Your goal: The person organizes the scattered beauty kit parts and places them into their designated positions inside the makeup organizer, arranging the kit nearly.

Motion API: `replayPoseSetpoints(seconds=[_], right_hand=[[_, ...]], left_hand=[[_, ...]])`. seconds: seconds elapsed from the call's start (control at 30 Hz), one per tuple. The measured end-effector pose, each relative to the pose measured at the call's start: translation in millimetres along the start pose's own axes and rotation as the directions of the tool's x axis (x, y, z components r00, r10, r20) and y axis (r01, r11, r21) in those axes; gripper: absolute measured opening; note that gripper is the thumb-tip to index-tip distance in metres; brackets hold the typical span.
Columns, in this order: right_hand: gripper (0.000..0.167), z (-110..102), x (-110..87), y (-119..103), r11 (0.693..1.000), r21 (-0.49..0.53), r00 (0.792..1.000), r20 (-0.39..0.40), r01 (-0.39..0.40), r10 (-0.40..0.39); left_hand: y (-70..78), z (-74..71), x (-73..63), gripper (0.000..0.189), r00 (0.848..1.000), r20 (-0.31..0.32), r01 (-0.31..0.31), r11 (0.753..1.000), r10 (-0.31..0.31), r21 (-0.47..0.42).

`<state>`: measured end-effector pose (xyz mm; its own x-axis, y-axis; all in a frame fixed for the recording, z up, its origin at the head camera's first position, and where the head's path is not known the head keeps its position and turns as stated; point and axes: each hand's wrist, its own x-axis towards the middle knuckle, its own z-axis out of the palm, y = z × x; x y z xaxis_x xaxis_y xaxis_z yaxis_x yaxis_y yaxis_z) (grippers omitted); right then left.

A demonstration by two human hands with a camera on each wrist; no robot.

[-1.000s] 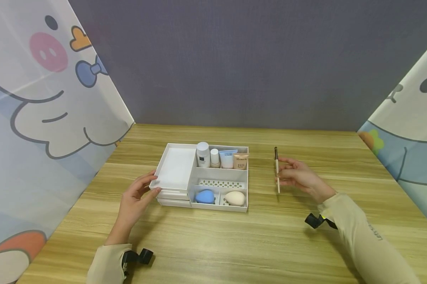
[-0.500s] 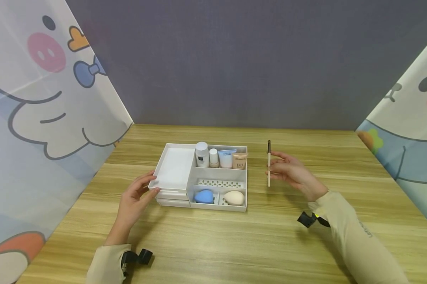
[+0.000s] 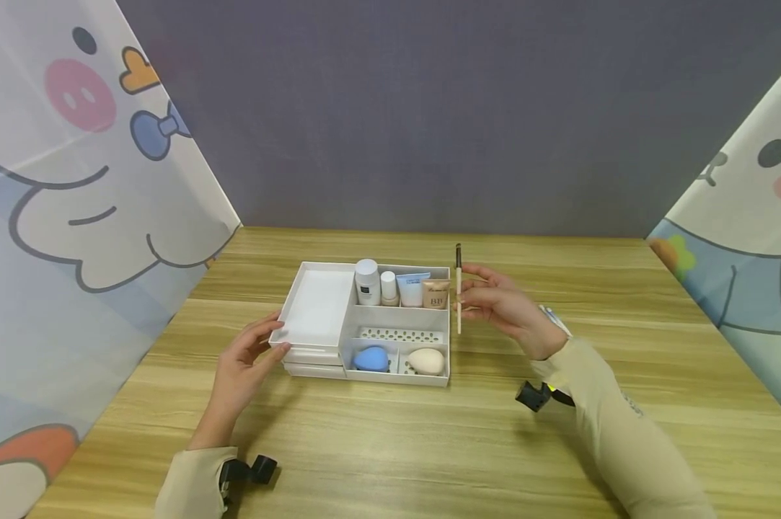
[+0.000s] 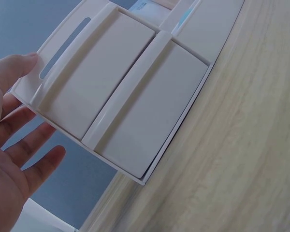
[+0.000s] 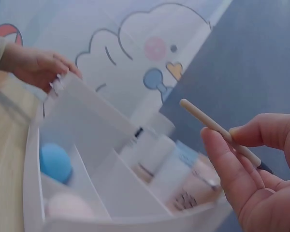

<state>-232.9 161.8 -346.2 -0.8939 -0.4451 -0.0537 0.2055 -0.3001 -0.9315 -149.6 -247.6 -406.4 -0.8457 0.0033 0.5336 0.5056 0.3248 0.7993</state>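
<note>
A white cosmetics organizer (image 3: 396,315) stands on the table, with two drawers at its left front. My left hand (image 3: 244,364) holds its front left corner, thumb at the front edge and fingers along the side. My right hand (image 3: 503,306) pinches a thin makeup brush (image 3: 458,288) between thumb and fingers, beside the organizer's right wall. In the head view its dark tip points away and its pale handle toward me. A blue makeup sponge (image 3: 371,359) and a cream makeup sponge (image 3: 426,361) lie in the front compartments.
The back compartment holds a white bottle (image 3: 367,283), a small white-capped bottle (image 3: 389,288), a pale blue tube (image 3: 412,290) and a beige tube (image 3: 435,294). A grey panel (image 3: 403,122) rises behind the wooden table (image 3: 377,447); printed cartoon sheets flank it.
My right hand has moved left with the brush, from over the table to the organizer's right edge. The left hand stays at its corner.
</note>
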Motion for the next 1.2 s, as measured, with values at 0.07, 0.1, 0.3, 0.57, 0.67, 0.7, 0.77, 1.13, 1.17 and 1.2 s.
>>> replayPoseSetpoints(seconds=[0.07,0.1,0.3,0.57,0.67,0.7,0.77,1.13,1.17,1.2], right_hand=[[0.068,7.8,4.1,0.2,1.0,0.006,1.0,0.01,0.004,-0.004],[0.068,11.4,5.8,0.2,1.0,0.008,1.0,0.017,0.004,-0.004],[0.073,31.7,10.6,-0.1,0.999,0.032,0.998,0.057,0.014,-0.016],[0.068,55.2,17.0,1.2,0.997,0.073,0.996,0.081,0.025,-0.031],[0.067,64.2,20.5,2.5,0.996,0.089,0.996,0.087,0.022,-0.03],[0.067,67.4,21.8,3.1,0.996,0.092,0.996,0.086,0.019,-0.027],[0.068,73.7,23.6,4.4,0.995,0.103,0.996,0.087,0.014,-0.023],[0.067,108.8,36.9,12.6,0.993,0.114,0.997,0.076,0.015,-0.024],[0.067,112.1,38.2,13.3,0.993,0.118,0.997,0.076,0.016,-0.025],[0.067,115.4,39.6,13.9,0.992,0.122,0.996,0.08,0.018,-0.028]], left_hand=[[0.0,0.1,0.2,0.036,1.0,0.001,-0.003,1.0,0.003,-0.006],[0.1,0.1,0.2,0.036,1.0,0.001,-0.002,1.0,0.002,-0.009],[0.4,-0.2,0.0,0.035,1.0,0.006,0.005,1.0,-0.004,-0.008],[0.6,-0.6,0.4,0.034,1.0,0.008,0.009,1.0,-0.009,-0.007],[0.4,-0.7,0.2,0.034,1.0,0.006,0.008,1.0,-0.008,-0.01],[0.3,-0.7,0.2,0.034,1.0,0.005,0.008,1.0,-0.008,-0.011],[0.3,-0.7,0.3,0.034,1.0,0.004,0.006,1.0,-0.006,-0.009],[1.5,-0.3,0.3,0.034,1.0,-0.002,0.003,1.0,-0.003,-0.003],[1.8,-0.3,0.3,0.033,1.0,-0.002,0.004,1.0,-0.004,-0.002],[2.0,-0.2,0.3,0.033,1.0,-0.001,0.006,1.0,-0.006,-0.003]])
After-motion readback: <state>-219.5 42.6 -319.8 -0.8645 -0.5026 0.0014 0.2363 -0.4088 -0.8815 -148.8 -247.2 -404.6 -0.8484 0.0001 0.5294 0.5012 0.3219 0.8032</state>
